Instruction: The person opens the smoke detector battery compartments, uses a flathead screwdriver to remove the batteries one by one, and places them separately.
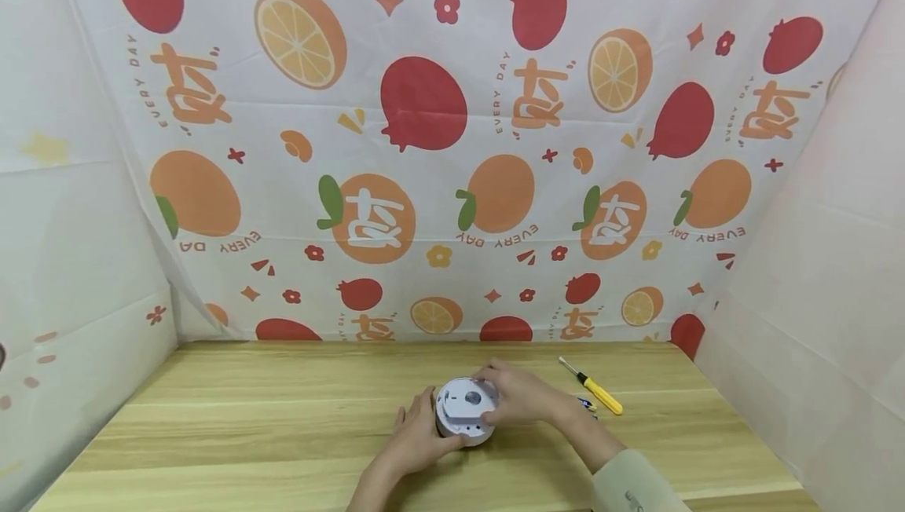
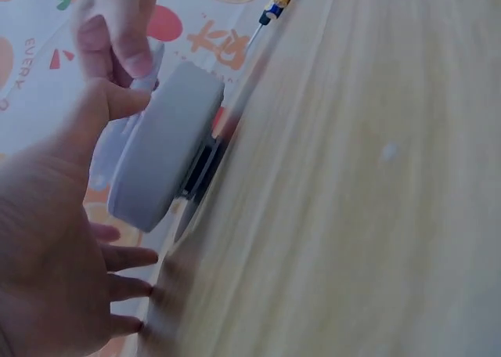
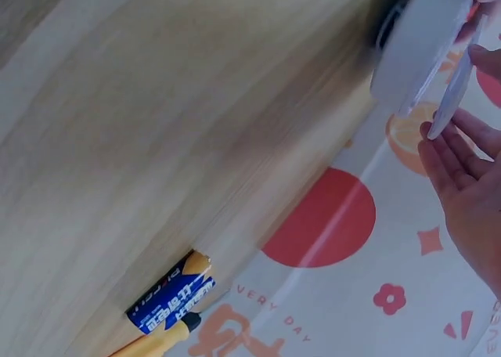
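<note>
A white round device (image 1: 475, 435) sits on the wooden table between my hands. Its body (image 2: 176, 142) shows from the side in the left wrist view, with dark parts beneath. My left hand (image 1: 417, 437) grips its left side, thumb at the front rim and fingers around the far left; in the left wrist view several fingertips reach down to the tabletop. Over the device's top, my right hand (image 1: 519, 396) pinches a thin white cover (image 3: 454, 91) between thumb and fingers. The right wrist view shows a gap between cover and body.
Blue batteries (image 3: 172, 294) lie on the table to the right, partly behind my right forearm in the head view. Beside them is a screwdriver (image 1: 601, 394) with a yellow handle. A fruit-printed cloth (image 1: 438, 182) hangs behind the table (image 1: 247, 418), with pale cloth at both sides.
</note>
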